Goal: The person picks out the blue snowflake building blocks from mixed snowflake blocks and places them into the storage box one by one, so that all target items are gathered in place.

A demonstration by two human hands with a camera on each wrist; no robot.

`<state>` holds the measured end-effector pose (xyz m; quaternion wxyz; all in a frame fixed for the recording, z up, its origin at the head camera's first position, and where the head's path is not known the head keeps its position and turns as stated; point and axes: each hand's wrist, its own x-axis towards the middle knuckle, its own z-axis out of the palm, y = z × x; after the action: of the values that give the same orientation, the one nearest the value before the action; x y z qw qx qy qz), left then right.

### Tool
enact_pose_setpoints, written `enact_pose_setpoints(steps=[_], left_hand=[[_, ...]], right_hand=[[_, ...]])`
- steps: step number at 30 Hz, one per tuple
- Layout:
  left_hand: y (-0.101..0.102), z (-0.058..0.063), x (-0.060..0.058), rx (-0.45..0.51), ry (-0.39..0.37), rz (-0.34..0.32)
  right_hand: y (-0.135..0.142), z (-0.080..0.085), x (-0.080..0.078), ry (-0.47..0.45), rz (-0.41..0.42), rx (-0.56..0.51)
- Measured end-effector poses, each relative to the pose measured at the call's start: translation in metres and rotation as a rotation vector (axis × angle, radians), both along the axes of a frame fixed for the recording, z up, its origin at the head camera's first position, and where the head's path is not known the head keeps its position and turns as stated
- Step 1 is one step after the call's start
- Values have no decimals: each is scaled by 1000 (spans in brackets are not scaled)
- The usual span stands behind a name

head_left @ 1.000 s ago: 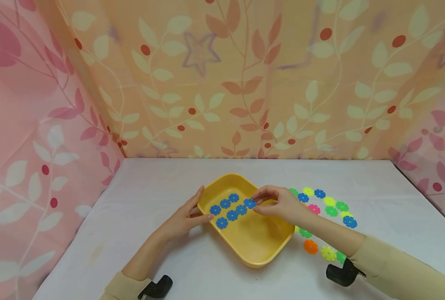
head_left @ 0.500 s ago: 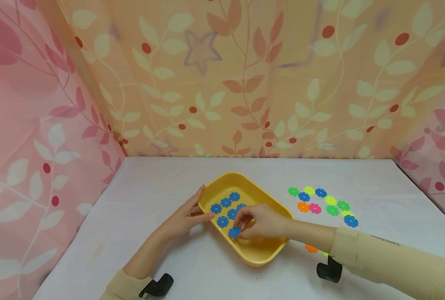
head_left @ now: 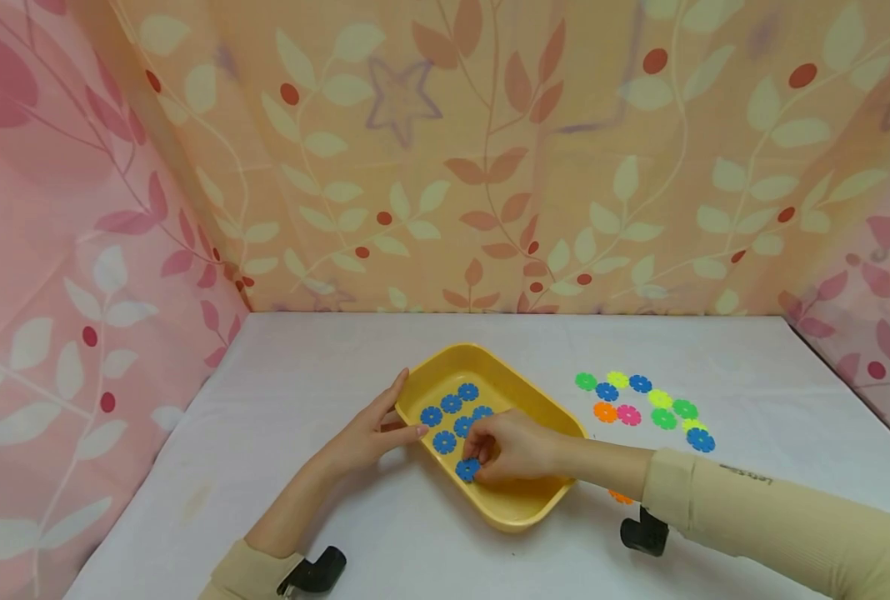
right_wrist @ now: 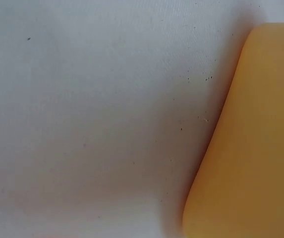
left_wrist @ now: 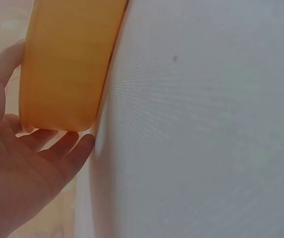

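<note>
The left sleeve (head_left: 244, 575), lower left of the frame, is plain beige fabric ending in a cuff. The matching right sleeve (head_left: 782, 521), lower right, shows fine ribbing, a broad cuff (head_left: 668, 490) and small dark lettering (head_left: 747, 473). A black, rounded, elbow-shaped wrist camera (head_left: 323, 571) sits beneath each cuff.

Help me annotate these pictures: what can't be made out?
Head: lowest blue flower disc, partly covered by the right grip.
Head: lower orange flower disc, partly hidden by the right forearm.
Head: sleeve lettering, too small.
Left wrist: yellow tray, its inside hidden by its wall.
Right wrist: tray cut off by right edge.
</note>
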<state>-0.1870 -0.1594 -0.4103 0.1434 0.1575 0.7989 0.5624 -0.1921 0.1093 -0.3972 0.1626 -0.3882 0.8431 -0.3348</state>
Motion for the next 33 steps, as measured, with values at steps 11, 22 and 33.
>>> enact_pose_setpoints(steps=[11, 22, 33], left_hand=[[-1, -1, 0, -4, -2, -1], [0, -1, -1, -2, -4, 0], [1, 0, 0, -30, -8, 31]], right_hand=[[-2, 0, 1, -3, -5, -1], [-1, -2, 1, -39, -31, -23], [20, 26, 9, -174, -187, -126]])
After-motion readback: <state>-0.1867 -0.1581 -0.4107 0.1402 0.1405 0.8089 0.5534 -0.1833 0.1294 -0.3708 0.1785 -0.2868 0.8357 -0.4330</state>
